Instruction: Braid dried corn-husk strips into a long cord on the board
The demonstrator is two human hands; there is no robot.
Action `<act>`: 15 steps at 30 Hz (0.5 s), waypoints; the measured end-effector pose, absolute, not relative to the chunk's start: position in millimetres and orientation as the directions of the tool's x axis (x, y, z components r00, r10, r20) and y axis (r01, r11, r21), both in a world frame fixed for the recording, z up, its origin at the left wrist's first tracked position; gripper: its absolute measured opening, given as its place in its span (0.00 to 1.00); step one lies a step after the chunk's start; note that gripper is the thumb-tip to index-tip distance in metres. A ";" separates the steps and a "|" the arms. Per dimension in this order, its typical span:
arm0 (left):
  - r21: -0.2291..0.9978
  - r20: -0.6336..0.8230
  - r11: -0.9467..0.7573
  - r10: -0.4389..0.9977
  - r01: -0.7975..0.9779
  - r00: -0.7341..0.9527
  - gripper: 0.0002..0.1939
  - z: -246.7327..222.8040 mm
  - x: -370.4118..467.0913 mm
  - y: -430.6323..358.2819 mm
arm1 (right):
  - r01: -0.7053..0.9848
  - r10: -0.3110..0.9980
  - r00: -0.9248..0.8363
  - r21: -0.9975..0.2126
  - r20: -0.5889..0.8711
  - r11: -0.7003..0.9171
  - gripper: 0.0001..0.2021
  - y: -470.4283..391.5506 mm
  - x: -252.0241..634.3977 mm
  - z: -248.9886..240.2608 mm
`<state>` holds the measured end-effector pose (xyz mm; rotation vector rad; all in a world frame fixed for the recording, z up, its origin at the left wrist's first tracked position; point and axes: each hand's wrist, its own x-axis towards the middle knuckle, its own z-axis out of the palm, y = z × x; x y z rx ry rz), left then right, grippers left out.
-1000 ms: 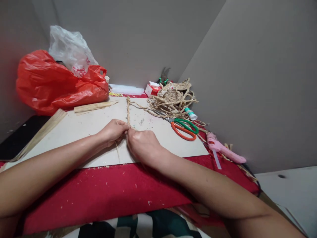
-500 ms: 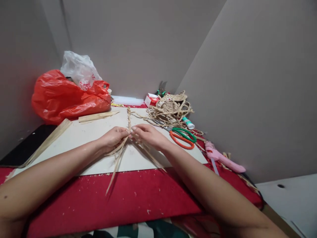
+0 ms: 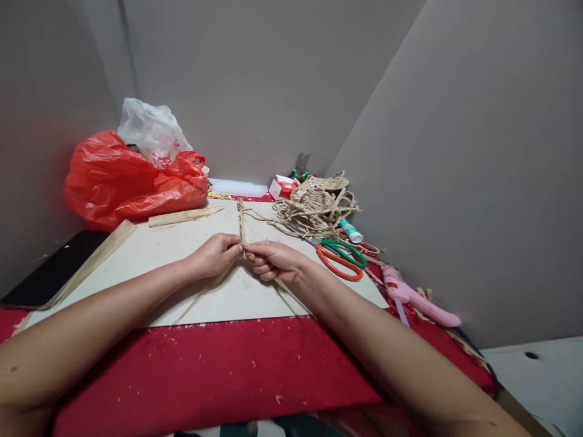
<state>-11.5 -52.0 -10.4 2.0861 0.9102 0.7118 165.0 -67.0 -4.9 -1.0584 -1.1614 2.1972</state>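
Observation:
A narrow braid of tan fibre [image 3: 242, 222] runs away from me over the white board [image 3: 182, 243]. At its near end my left hand [image 3: 218, 254] is closed in a pinch on the strands. My right hand [image 3: 273, 260] pinches the same end from the other side, its fingers curled and its fingertips almost touching the left ones. Loose strands [image 3: 203, 297] trail out below the left hand, and another strand [image 3: 291, 294] comes out beneath the right hand. The exact crossing of strands between the fingertips is hidden.
Scissors [image 3: 339, 258] lie right of the hands, beside a heap of braided cord [image 3: 314, 206] and a glue stick [image 3: 350, 231]. A pink glue gun [image 3: 421, 300] is farther right. Left are a red bag [image 3: 136, 182], flat dry strips [image 3: 182, 216] and a black phone-like slab [image 3: 54, 267].
The right hand's fingers have curled in more and sit slightly lower. Strands that hung past the board's front edge now lie closer under the left hand. The view has shifted slightly.

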 end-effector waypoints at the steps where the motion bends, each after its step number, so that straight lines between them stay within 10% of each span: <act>1: 0.787 0.191 -0.485 0.778 0.380 0.598 0.12 -8.2 -12.0 -53.1 | -0.055 0.670 -0.607 -0.819 -0.426 -0.571 0.14 -68.1 163.6 -6.0; 15: 0.877 -0.229 -0.179 0.661 0.447 0.715 0.08 14.4 -18.7 -55.8 | -0.124 0.880 -0.263 -0.891 -0.395 -0.436 0.12 -92.0 138.3 -3.3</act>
